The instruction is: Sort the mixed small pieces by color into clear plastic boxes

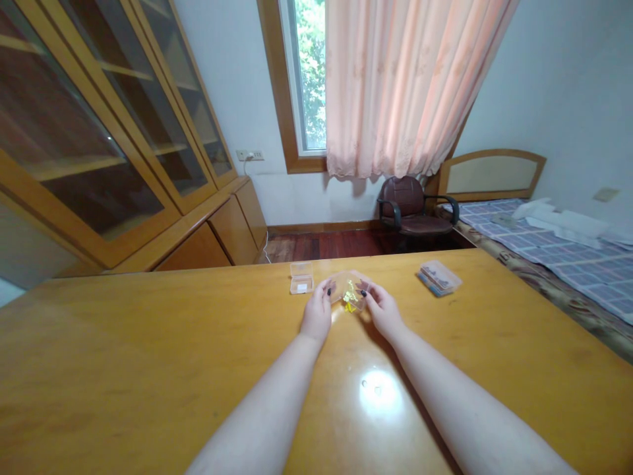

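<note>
Between my two hands is a clear plastic box, held a little above the wooden table. My left hand grips its left side, thumb on the near face. On the right side my right hand closes around it the same way. Small shiny yellow pieces show at the box, bunched toward its right half; their kind is too small to make out. Just beyond my left hand, a small clear case stands with its lid up and a white bit inside.
At the table's right lies another clear plastic box with dark and blue items in it. Past the far edge stand a brown office chair and a bed. A glass-door cabinet lines the left wall.
</note>
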`<state>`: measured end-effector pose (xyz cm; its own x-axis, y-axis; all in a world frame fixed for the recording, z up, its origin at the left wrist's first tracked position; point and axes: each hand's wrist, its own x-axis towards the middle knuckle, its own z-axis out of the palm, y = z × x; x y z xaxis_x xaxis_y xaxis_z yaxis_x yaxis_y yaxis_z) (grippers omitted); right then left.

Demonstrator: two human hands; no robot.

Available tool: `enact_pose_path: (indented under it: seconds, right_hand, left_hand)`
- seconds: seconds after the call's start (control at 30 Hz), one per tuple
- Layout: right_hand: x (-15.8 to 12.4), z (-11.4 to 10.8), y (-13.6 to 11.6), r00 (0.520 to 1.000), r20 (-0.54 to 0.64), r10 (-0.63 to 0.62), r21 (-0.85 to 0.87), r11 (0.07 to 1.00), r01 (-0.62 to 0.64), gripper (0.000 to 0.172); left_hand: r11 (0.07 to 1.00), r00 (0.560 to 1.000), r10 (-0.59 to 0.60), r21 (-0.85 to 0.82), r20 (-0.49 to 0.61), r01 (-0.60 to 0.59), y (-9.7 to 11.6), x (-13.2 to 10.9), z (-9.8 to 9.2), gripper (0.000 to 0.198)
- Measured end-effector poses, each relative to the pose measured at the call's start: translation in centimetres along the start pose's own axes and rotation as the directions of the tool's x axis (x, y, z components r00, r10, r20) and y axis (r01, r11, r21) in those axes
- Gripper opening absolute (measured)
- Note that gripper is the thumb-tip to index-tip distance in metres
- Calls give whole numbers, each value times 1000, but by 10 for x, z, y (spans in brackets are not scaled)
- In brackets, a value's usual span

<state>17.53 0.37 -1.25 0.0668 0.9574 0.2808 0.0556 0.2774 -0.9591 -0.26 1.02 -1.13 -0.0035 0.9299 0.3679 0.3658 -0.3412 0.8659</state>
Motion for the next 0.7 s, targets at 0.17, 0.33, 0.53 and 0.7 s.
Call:
enact_pose_path:
  seconds: [0.17,0.33,0.53,0.7]
  right_hand:
    - [3,-3,-2,999,-20,-46,-90,995,44,32]
    - [2,-2,-2,999,-3,-47,-133,990,46,32]
    - [1,-3,0,996,18,-86,-239,967,88,32]
    - [1,-3,1,994,21,-110,-344,933,111,33]
  left_hand:
    - [991,993,65,112,99,-76,2,-1,1,41]
    - [988,987,53,137,149,-74,4,0,2,46]
    - [987,987,49,141,151,-71,3,0,2,47]
    - [989,989,37,139,142,-57,1,1,3,50]
